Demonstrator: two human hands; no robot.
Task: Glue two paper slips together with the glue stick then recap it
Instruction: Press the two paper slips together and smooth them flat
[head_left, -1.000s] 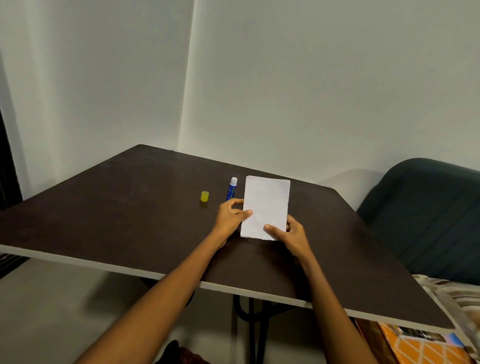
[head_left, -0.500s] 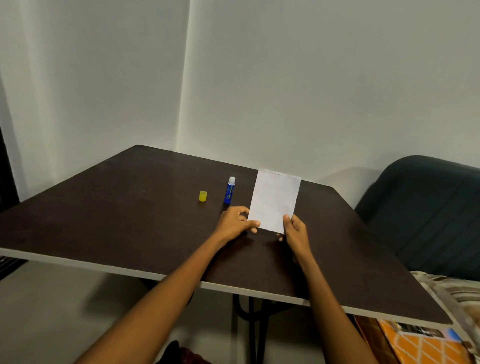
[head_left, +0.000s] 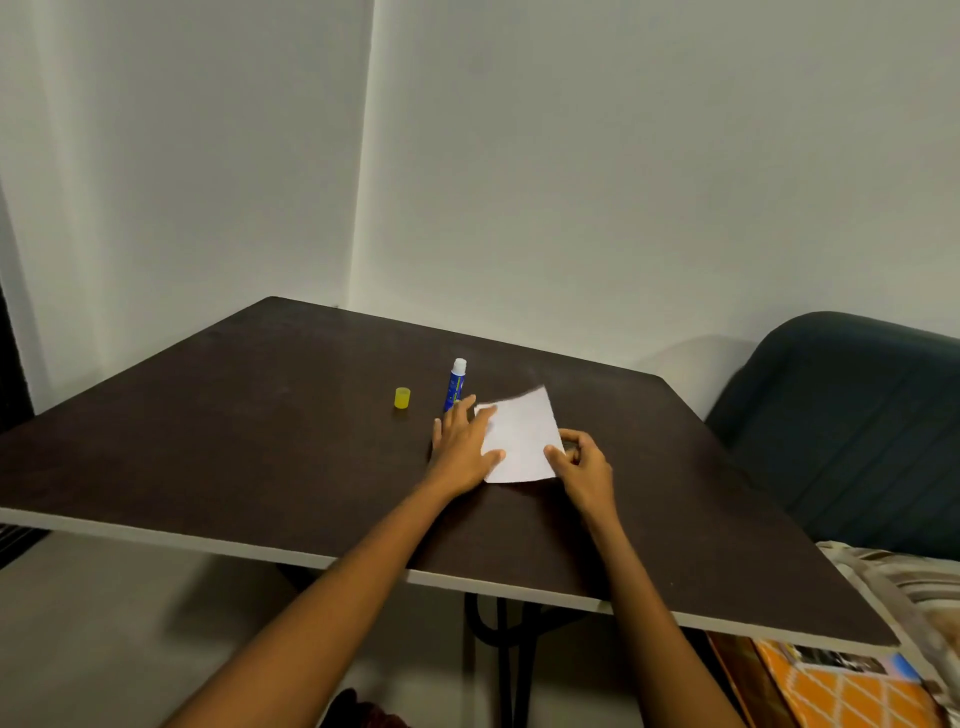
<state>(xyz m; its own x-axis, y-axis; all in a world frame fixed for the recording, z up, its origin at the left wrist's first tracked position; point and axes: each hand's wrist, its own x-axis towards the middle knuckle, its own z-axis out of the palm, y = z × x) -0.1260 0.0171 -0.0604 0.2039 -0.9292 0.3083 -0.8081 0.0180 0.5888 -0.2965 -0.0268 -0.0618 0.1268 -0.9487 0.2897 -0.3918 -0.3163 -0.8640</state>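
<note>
A white paper slip (head_left: 522, 439) lies tilted on the dark table (head_left: 234, 441), its far edge blurred. My left hand (head_left: 462, 449) rests flat with spread fingers on the slip's left edge. My right hand (head_left: 582, 465) pinches the slip's near right corner between thumb and fingers. A blue glue stick (head_left: 455, 384) with its white tip bare lies just beyond my left fingertips. Its yellow cap (head_left: 402, 398) stands apart on the table to the left of the stick. I cannot tell whether one slip or two lie stacked there.
White walls meet in a corner behind the table. A dark green chair (head_left: 857, 426) stands at the right. An orange patterned item (head_left: 852, 691) and striped fabric (head_left: 914, 582) lie below the table's near right corner.
The paper was lifted upright half a second ago and now comes down onto the table, turned to the right. My left hand has opened flat onto it.
</note>
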